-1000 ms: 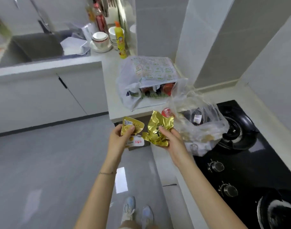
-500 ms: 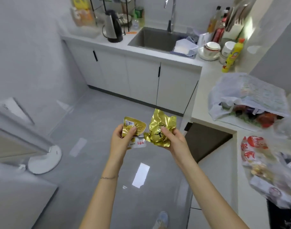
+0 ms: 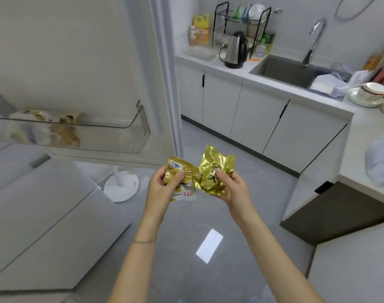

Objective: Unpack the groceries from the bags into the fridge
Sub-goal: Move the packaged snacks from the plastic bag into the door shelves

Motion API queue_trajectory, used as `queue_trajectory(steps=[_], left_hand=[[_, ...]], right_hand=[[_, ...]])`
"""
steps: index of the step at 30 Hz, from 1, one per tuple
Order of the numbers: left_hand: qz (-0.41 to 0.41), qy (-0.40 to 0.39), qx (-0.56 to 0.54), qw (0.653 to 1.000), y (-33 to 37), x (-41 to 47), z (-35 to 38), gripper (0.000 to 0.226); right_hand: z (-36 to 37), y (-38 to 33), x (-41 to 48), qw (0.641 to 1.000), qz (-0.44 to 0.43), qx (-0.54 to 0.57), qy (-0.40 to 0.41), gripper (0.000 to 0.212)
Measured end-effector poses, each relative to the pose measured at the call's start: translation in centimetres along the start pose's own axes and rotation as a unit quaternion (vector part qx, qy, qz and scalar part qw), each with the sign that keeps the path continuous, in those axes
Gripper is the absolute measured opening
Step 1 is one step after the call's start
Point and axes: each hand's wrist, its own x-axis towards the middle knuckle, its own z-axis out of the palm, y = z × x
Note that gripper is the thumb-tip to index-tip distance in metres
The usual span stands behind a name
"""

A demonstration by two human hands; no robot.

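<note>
View had swung left since the earlier frames: hob and most of the bags gone off the right side, fridge door (image 3: 77, 51) now filling the left, while both hands kept the same grip on the same packets. Left hand (image 3: 161, 190) held a flat gold packet (image 3: 181, 170), thumb over its front, with a white packet (image 3: 184, 194) tucked beneath it. Right hand (image 3: 233, 190) pinched a crumpled gold packet (image 3: 210, 176), thumb on its face, fingers curled behind. The two gold packets touched edge to edge over bare floor, not yet in the fridge. Door bin (image 3: 140, 125), clear plastic, lay up and to the left of both hands, its long axis running across the view; left hand was the nearer of the two. Bin held several wrappers (image 3: 64, 130), gold and pale, bunched toward its left part and blurred through the wall. Its right end, the end closest to the hands, showed nothing inside. Judged the step as the carry to that bin, with the left hand's load likely to go in first and needing a lift over the front wall. One bag (image 3: 381, 162) was just in view on the counter (image 3: 361, 127) at far right, well apart from the hands; contents could not be made out.
</note>
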Motion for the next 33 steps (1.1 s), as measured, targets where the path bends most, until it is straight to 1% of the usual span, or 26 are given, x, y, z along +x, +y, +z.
queue_trajectory(steps=[4, 7, 11, 15, 18, 19, 22, 26, 29, 30, 33], left_hand=[[0.019, 0.022, 0.000, 1.000, 1.4, -1.1, -6.6, 0.019], [0.038, 0.042, -0.007, 0.998, 2.5, -2.2, -10.1, 0.020], [0.063, 0.074, -0.020, 0.995, 3.9, -3.6, -13.3, 0.029], [0.080, 0.119, -0.077, 0.987, 6.3, -4.0, -16.3, 0.027], [0.107, 0.159, -0.095, 0.977, 9.0, -4.0, -18.2, 0.027], [0.115, 0.168, -0.095, 0.974, 9.8, -3.9, -18.7, 0.026], [0.146, 0.169, -0.069, 0.972, 12.1, -3.7, -20.2, 0.030], [0.180, 0.169, -0.056, 0.967, 14.2, -3.2, -22.1, 0.032], [0.192, 0.180, -0.065, 0.962, 15.5, -2.1, -23.6, 0.033], [0.197, 0.179, -0.067, 0.962, 15.9, -1.5, -24.0, 0.033], [0.215, 0.161, -0.046, 0.962, 17.4, 0.8, -25.2, 0.031]], right_hand=[[5.6, 1.3, -1.2, 0.999, -0.016, -0.016, -0.038, 0.029], [9.1, 1.5, -2.6, 0.996, -0.034, -0.029, -0.071, 0.027], [13.0, 0.3, -4.0, 0.990, -0.043, -0.030, -0.131, 0.027], [16.9, -1.7, -4.5, 0.976, -0.071, -0.061, -0.198, 0.026], [19.7, -3.4, -4.4, 0.963, -0.104, -0.087, -0.233, 0.029], [20.6, -4.0, -4.3, 0.959, -0.111, -0.092, -0.244, 0.028], [22.9, -5.6, -3.9, 0.947, -0.141, -0.100, -0.272, 0.015], [25.4, -7.2, -3.0, 0.940, -0.171, -0.110, -0.274, 0.010], [27.2, -8.1, -2.5, 0.945, -0.177, -0.097, -0.258, 0.028], [27.7, -8.3, -2.2, 0.946, -0.178, -0.093, -0.253, 0.031], [28.9, -8.8, -1.3, 0.948, -0.193, -0.099, -0.235, 0.028]])
